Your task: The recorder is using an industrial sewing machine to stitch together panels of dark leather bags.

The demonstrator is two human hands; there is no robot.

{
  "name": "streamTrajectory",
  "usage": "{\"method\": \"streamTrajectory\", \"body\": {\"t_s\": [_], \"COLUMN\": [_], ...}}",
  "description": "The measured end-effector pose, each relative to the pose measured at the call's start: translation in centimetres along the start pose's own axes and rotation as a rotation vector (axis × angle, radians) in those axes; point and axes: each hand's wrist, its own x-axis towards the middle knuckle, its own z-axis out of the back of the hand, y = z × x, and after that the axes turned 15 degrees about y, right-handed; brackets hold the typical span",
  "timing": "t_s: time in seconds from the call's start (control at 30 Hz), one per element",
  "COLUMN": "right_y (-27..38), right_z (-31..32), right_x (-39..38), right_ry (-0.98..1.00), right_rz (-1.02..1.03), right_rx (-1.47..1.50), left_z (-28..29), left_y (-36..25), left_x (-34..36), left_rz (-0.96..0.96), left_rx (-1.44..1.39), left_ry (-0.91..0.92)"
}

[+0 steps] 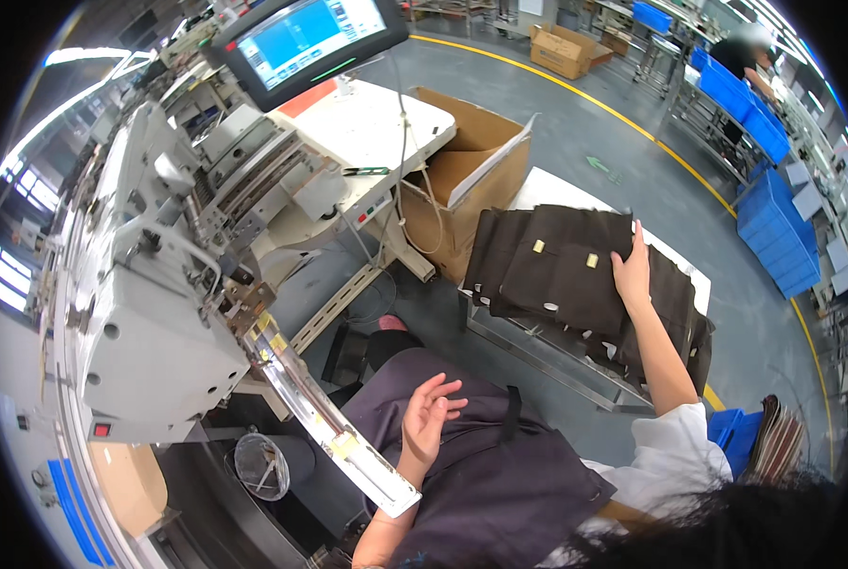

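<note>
My right hand (635,272) rests at the right edge of a stack of dark brown fabric pieces (562,270). Its visible fingers are stretched out along the edge, with the thumb apart over the top piece; the fingers' undersides are hidden. Small yellow tags (592,260) lie on the top piece. My left hand (431,417) is raised over my dark apron (481,474), open, its fingers apart and slightly bent, with nothing in it. Beside that wrist is the end of a long pale machine arm (377,474), which runs out from a large light-grey machine (158,332).
The stack lies on a white-topped metal table (685,266). An open cardboard box (481,180) stands behind it, next to the machine's white worktop (377,123). A screen (310,45) hangs above. Below the machine is a wire-mesh bin (262,467). Far right, a person (742,62) works near blue crates.
</note>
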Motion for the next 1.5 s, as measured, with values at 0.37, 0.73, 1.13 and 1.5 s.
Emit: {"method": "streamTrajectory", "body": {"t_s": [0.37, 0.73, 1.13, 1.5], "right_y": [9.5, 22.2, 28.3, 30.1], "right_z": [-5.3, -13.8, -15.5, -22.9], "right_x": [-5.4, -19.3, -25.9, -20.1], "right_ry": [0.296, 1.876, 1.732, 0.961], "right_rz": [0.932, 0.123, 1.512, 1.380], "right_rx": [-0.346, 0.818, 0.379, 0.686], "left_z": [-0.5, -5.8, -2.6, 0.5], "left_y": [-1.0, -9.0, -13.0, -6.7], "left_x": [-10.9, -33.7, -28.1, -13.0], "left_rz": [0.244, 1.189, -0.325, -0.394], "left_rx": [0.378, 1.327, 0.707, -0.043], "left_ry": [-0.413, -1.753, -1.946, -1.090]}}
